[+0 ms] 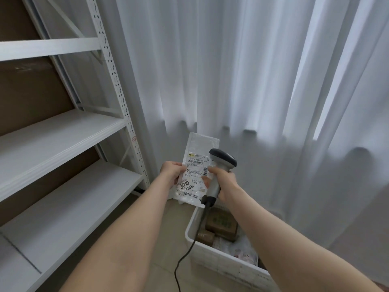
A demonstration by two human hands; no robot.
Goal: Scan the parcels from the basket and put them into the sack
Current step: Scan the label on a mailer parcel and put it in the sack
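My left hand (pixel 171 170) pinches the left edge of a flat white plastic parcel (pixel 196 163) with a printed label and barcode, held upright at the centre. My right hand (pixel 224 182) grips the grey handle of a barcode scanner (pixel 221 163), its dark head close to the label's upper right. The scanner's black cable (pixel 189 249) hangs down to the bottom edge. Below, the white basket (pixel 223 264) holds brown cardboard boxes (pixel 222 225) and soft white bags (pixel 242 248). No sack is in view.
White metal shelving (pixel 63 148) with several bare shelves fills the left side, brown cardboard behind it. White curtains (pixel 252 81) hang across the back and right. Beige floor tiles (pixel 166 266) show between the shelving and the basket.
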